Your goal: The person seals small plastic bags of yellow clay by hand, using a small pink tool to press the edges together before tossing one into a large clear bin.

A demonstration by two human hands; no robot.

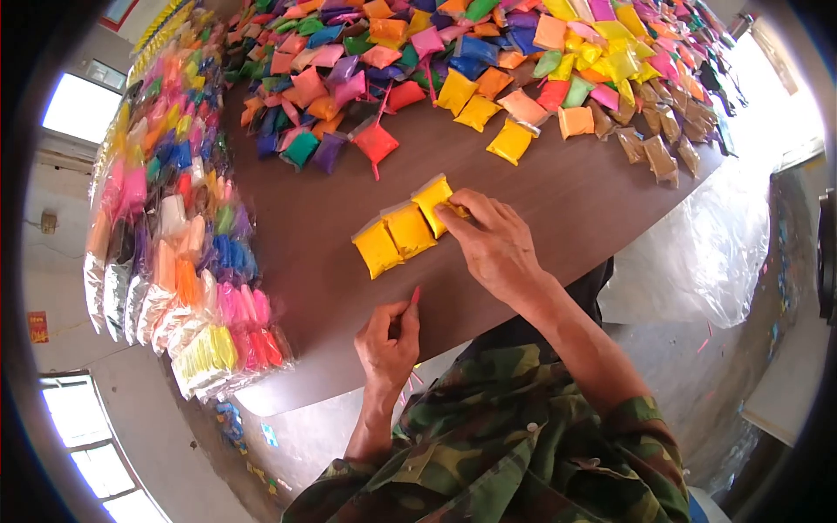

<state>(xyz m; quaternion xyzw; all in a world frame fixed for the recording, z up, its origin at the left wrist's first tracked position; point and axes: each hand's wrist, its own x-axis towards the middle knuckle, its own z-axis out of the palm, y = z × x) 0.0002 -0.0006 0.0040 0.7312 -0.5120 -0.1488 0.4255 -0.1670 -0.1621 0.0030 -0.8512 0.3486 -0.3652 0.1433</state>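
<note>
Three yellow packets lie side by side in a slanting row on the brown table (305, 322). My right hand (494, 244) has its thumb and fingers pinched on the rightmost yellow packet (431, 199). To its left are the middle yellow packet (409, 229) and the left yellow packet (377, 249), neither touched by a hand. My left hand (388, 344) is closed below the row, near the table's front edge, with a thin pink-red strip (416, 296) sticking up from its fingertips.
A large heap of small coloured packets (384, 52) covers the far side of the table. Bagged stacks of coloured packets (187, 261) line the left edge. A red packet (375, 141) lies before the heap. Clear plastic (715, 244) hangs at the right.
</note>
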